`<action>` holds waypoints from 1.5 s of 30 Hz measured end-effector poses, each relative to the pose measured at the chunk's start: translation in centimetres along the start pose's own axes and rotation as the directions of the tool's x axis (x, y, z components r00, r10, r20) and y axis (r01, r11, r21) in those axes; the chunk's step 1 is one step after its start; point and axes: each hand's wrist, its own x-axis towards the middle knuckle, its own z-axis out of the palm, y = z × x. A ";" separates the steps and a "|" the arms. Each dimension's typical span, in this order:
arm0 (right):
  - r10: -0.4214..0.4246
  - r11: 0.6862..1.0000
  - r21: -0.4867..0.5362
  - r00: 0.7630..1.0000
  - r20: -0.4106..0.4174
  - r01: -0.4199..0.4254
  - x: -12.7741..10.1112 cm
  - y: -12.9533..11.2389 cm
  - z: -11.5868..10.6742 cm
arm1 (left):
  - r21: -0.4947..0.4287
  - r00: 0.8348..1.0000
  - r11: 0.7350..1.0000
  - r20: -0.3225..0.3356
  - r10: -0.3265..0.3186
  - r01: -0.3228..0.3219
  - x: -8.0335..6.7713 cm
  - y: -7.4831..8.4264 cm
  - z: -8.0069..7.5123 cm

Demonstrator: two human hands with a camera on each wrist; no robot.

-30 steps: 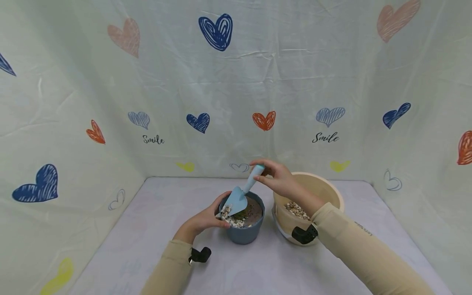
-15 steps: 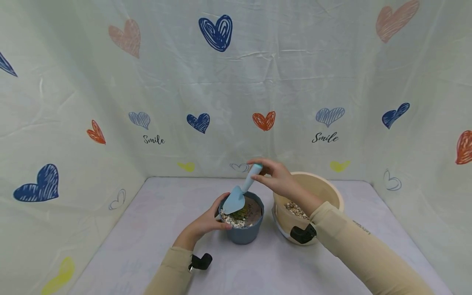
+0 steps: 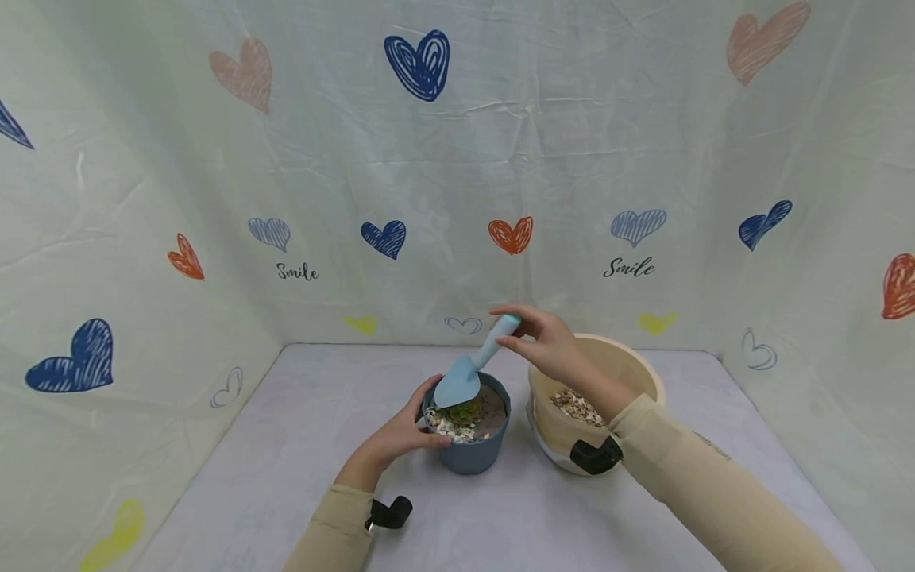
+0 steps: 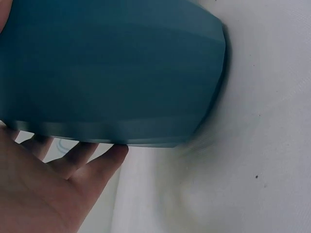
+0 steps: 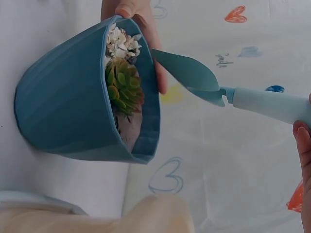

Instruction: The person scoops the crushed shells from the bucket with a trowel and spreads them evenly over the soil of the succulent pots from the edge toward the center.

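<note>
A blue-grey flower pot (image 3: pixel 472 457) stands on the table, holding a green succulent (image 5: pixel 125 86) with white pebbles (image 5: pixel 121 44) along one side and bare grey-brown soil on the other. My left hand (image 3: pixel 397 438) grips the pot's left side, thumb at the near rim and fingers round the far side; the left wrist view shows those fingers (image 4: pixel 99 167) against its wall. In my right hand (image 3: pixel 546 343) I hold a light blue trowel (image 3: pixel 457 383) by the end of its handle. Its blade slants down over the pot's left far rim, above the succulent, and looks bare of pebbles.
Right of the pot, a large beige tub (image 3: pixel 639 369) contains mixed pebbles (image 3: pixel 575 407), and my right forearm passes over it. A pale rim shows beneath the tub's left side. A white cloth (image 3: pixel 457 159) printed with hearts hangs behind the table (image 3: pixel 314 397).
The trowel blade has risen off the pebbles at the pot's left, uncovering more of the succulent. My right hand has shifted slightly right in the last half second; my left hand keeps its hold.
</note>
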 end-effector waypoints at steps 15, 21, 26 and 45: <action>0.056 0.998 0.038 0.989 -0.135 -0.052 -3.0 0.6 -5.3 | 0.162 0.988 0.974 0.031 0.153 -0.156 0.3 2.4 -0.6; 0.034 0.998 0.055 0.979 -0.200 -0.024 -5.2 1.0 -8.3 | 0.294 0.976 0.935 -0.030 0.214 -0.196 1.0 5.2 0.9; 0.038 0.998 0.054 0.968 -0.246 -0.026 -6.7 0.9 -10.2 | 0.389 0.958 0.889 -0.049 0.281 -0.241 1.6 7.3 2.4; 0.144 0.988 0.083 0.972 -0.187 -0.130 -10.6 1.8 -14.6 | 0.364 0.950 0.878 0.134 0.280 -0.311 5.4 11.1 10.7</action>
